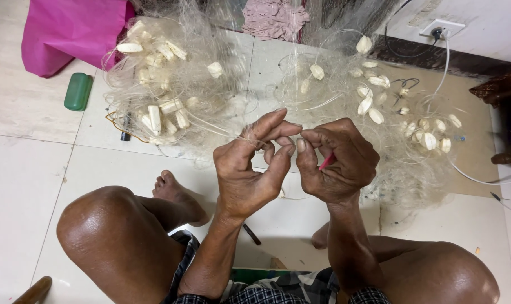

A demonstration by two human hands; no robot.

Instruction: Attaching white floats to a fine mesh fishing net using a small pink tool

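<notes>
We pinch a strand of the fishing net [233, 95] between thumb and forefinger of our left hand [250, 163], above the tiled floor [30, 169]. Our right hand [337, 160], fingers curled, grips a thin red tool [326, 162] just beside it. The net lies heaped ahead, dotted with white floats [154, 115]. A green case [78, 91] rests near a pink cloth [69, 28].

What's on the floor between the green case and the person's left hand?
In the head view, a heap of fine fishing net with pale oblong floats lies between the green case and the left hand, which pinches its strands.
</notes>
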